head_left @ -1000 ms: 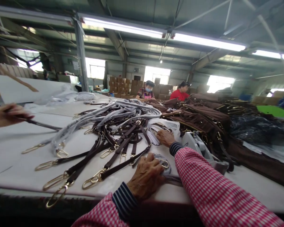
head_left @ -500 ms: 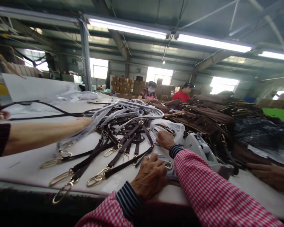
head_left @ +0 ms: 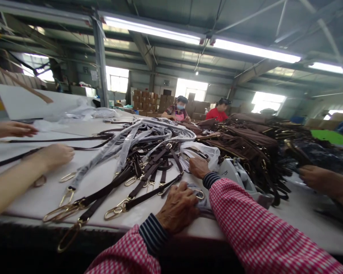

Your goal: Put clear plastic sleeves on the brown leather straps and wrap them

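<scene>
My left hand (head_left: 178, 207) rests at the table's front edge, its fingers curled over a coiled strap (head_left: 203, 201) in clear plastic. A gold ring (head_left: 200, 194) shows through the wrapping beside my knuckles. Farther in, my right hand (head_left: 199, 167) is closed at an open clear plastic bag (head_left: 214, 154); its fingertips are hidden. White paper slips (head_left: 185, 163) lie against the left side of that hand. Dark brown straps (head_left: 150, 169) with gold clips (head_left: 114, 213) spread to the left of both hands, and a plastic-wrapped strap (head_left: 95, 163) lies across them.
A grey-white device (head_left: 231, 173) stands right of my right forearm. Brown bags (head_left: 246, 142) are heaped behind it. A co-worker's hands (head_left: 55, 156) are over straps at left; another person's hand (head_left: 314, 177) holds a dark piece at right. Two people (head_left: 179, 108) sit across the table.
My hands stay nearly in place. At left, the co-worker's near arm has drawn back leftward off the strap pile, and the wrapped strap's end has shifted. The hand at right has risen with a dark piece.
</scene>
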Demonstrator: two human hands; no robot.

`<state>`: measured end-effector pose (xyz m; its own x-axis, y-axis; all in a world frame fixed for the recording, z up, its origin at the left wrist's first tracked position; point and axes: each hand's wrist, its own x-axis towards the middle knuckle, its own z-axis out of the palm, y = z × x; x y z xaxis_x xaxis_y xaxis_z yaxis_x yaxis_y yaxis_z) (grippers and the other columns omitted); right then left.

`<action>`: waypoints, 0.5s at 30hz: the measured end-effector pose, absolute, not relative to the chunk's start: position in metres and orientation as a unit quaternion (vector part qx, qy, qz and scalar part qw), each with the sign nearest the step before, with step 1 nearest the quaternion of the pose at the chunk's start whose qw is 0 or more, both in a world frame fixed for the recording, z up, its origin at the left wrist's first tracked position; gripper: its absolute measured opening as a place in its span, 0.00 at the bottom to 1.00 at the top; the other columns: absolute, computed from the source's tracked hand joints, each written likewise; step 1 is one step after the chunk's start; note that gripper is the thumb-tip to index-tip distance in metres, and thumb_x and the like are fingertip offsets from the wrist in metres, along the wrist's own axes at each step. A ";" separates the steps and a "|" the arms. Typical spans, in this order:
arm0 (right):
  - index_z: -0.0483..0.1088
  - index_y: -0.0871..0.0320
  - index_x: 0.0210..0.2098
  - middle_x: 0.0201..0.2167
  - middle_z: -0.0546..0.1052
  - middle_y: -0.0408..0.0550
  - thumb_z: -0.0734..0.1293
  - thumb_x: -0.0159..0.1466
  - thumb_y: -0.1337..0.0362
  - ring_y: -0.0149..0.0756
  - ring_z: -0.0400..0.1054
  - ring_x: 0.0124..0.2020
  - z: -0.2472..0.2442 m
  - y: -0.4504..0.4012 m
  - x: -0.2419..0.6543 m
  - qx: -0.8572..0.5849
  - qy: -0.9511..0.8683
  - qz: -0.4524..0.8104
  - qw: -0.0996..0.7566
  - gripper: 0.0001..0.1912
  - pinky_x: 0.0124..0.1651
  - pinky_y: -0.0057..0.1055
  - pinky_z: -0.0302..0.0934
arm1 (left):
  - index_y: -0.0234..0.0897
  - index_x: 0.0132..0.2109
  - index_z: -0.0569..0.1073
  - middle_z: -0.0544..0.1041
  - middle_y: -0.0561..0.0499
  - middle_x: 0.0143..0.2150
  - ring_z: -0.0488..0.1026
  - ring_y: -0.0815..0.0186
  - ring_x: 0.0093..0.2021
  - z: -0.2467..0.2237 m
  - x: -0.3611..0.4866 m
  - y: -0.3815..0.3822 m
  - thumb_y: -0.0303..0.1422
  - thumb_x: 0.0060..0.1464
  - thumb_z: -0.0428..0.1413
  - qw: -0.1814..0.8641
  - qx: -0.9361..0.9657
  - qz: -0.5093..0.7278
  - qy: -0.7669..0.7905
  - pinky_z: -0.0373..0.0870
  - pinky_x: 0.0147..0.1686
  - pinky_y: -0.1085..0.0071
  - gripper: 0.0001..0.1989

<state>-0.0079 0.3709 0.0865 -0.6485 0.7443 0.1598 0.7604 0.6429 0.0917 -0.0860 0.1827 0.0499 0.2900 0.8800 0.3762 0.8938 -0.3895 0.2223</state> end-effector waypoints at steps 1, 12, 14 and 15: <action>0.78 0.63 0.45 0.45 0.80 0.64 0.61 0.66 0.70 0.49 0.74 0.48 0.086 0.371 -0.008 -0.419 -0.903 -0.077 0.056 0.14 0.43 0.36 0.62 | 0.39 0.38 0.73 0.79 0.50 0.43 0.68 0.56 0.50 0.050 -0.086 0.183 0.35 0.61 0.60 0.014 -0.802 -0.222 -0.555 0.63 0.45 0.59 0.05; 0.77 0.64 0.46 0.46 0.80 0.58 0.66 0.68 0.63 0.43 0.74 0.49 0.081 0.380 -0.002 -0.458 -0.886 -0.042 0.064 0.12 0.47 0.35 0.64 | 0.39 0.38 0.74 0.79 0.51 0.42 0.68 0.58 0.49 0.050 -0.087 0.183 0.35 0.63 0.59 0.011 -0.802 -0.226 -0.553 0.62 0.45 0.60 0.06; 0.77 0.64 0.45 0.46 0.79 0.57 0.66 0.69 0.60 0.43 0.73 0.49 0.079 0.381 -0.002 -0.460 -0.885 -0.034 0.060 0.13 0.49 0.37 0.66 | 0.39 0.38 0.74 0.79 0.51 0.42 0.68 0.58 0.50 0.050 -0.087 0.183 0.35 0.63 0.59 0.011 -0.802 -0.230 -0.551 0.61 0.45 0.60 0.06; 0.76 0.63 0.45 0.46 0.79 0.56 0.66 0.70 0.59 0.42 0.73 0.49 0.079 0.381 -0.002 -0.460 -0.885 -0.033 0.059 0.13 0.50 0.39 0.66 | 0.39 0.38 0.74 0.79 0.51 0.42 0.68 0.58 0.50 0.049 -0.087 0.183 0.35 0.62 0.59 0.012 -0.802 -0.231 -0.550 0.61 0.45 0.60 0.05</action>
<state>-0.0021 0.3812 0.0790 -0.5694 0.8110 0.1343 0.8187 0.5742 0.0037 -0.0868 0.1827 0.0493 0.2877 0.8775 0.3838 0.8883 -0.3943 0.2356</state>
